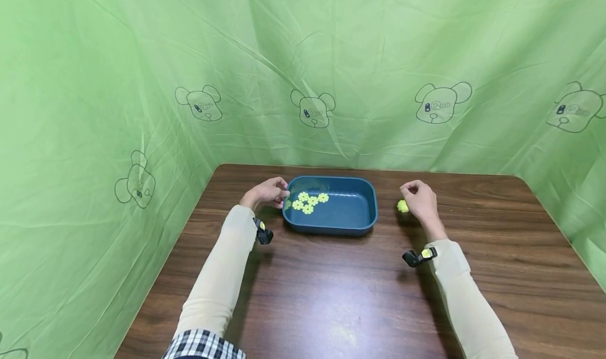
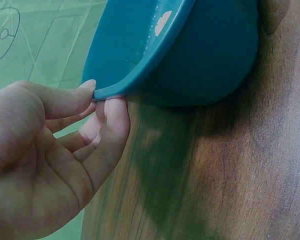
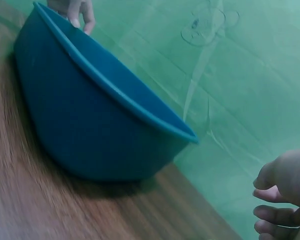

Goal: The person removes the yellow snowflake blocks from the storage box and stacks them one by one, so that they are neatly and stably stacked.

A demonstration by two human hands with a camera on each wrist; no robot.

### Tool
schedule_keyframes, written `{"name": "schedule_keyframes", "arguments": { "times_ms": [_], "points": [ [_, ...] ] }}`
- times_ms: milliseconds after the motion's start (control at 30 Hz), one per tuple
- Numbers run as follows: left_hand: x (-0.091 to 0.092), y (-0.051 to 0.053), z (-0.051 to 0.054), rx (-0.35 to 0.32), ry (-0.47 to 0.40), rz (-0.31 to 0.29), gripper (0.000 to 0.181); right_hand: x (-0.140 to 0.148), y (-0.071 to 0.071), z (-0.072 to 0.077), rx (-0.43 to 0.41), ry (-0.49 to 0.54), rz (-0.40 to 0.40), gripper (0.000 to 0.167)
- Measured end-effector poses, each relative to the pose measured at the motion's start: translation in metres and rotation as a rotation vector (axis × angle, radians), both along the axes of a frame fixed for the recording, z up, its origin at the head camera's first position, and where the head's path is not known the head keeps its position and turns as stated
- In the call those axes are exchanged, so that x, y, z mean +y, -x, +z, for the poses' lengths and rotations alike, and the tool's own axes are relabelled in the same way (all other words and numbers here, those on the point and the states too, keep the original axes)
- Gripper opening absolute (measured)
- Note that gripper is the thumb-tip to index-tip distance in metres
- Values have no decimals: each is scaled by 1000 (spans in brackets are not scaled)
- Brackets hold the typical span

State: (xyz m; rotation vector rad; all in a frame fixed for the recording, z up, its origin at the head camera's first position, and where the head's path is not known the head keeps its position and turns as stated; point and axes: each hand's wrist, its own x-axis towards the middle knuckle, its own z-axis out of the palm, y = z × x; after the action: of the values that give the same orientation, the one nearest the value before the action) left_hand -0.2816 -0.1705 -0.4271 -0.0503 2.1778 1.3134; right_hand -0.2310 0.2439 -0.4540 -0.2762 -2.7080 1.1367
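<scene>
A dark blue tray (image 1: 331, 230) holds several yellow-green flower-shaped pieces (image 1: 307, 209) on its left side. At the tray's left end, the left hand (image 1: 269, 191) grips the rim; in the left wrist view, the thumb of that hand (image 2: 55, 145) is on top of the rim (image 2: 135, 82) with fingers beneath. To the right of the tray, the right hand (image 1: 421, 201) is beside another yellow-green piece (image 1: 402, 206). In the right wrist view, the right hand (image 3: 285, 195) has loosely bent fingers with nothing visible between them.
The brown wooden table (image 1: 303, 285) extends in front of the tray and to both sides. A green curtain (image 1: 265, 48) with bear-head drawings hangs behind and at both sides. Small dark devices (image 1: 264, 232) are strapped at both wrists.
</scene>
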Motion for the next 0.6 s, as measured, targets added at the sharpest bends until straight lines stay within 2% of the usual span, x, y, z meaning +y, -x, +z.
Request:
{"name": "schedule_keyframes", "arguments": {
  "times_ms": [333,600],
  "points": [
    [0,0,0,5,4,-1,25,-28,4,10,94,14,77,22],
    [1,-3,2,7,4,4,25,-50,3,18,103,32,127,21]
  ]
}}
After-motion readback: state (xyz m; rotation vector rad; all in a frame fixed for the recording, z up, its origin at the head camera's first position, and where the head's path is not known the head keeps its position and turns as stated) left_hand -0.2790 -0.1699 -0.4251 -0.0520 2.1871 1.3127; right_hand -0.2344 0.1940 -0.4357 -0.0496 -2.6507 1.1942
